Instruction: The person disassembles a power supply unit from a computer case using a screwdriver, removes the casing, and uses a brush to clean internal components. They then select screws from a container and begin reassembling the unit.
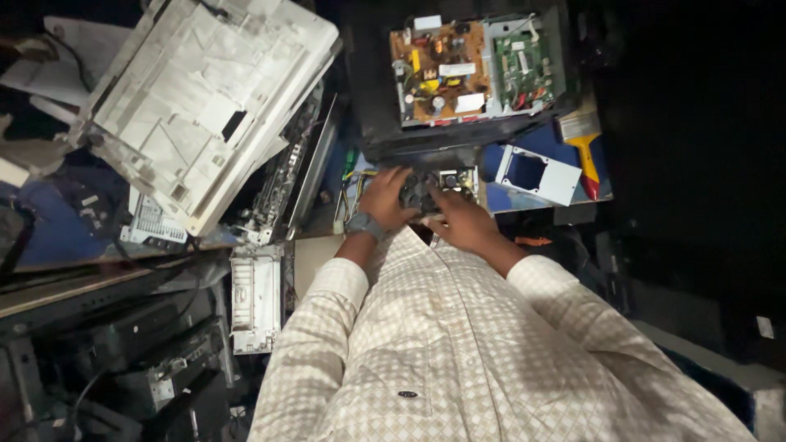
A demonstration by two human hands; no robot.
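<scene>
A small black cooling fan (419, 193) sits between both hands, just below a black chassis (372, 98) that carries a brown circuit board (440, 72) and a green circuit board (525, 67). My left hand (383, 199), with a grey watch at the wrist, grips the fan's left side. My right hand (463, 221) holds its right side from below. A small metal module (457, 178) with coloured wires lies right behind the fan. Both sleeves are cream checked cloth.
A large white printer cover (205, 98) leans at the left over an opened printer mechanism (282, 176). A white metal bracket (537, 173) and a paintbrush with a yellow and red handle (584, 141) lie right. Dark equipment and cables crowd the lower left.
</scene>
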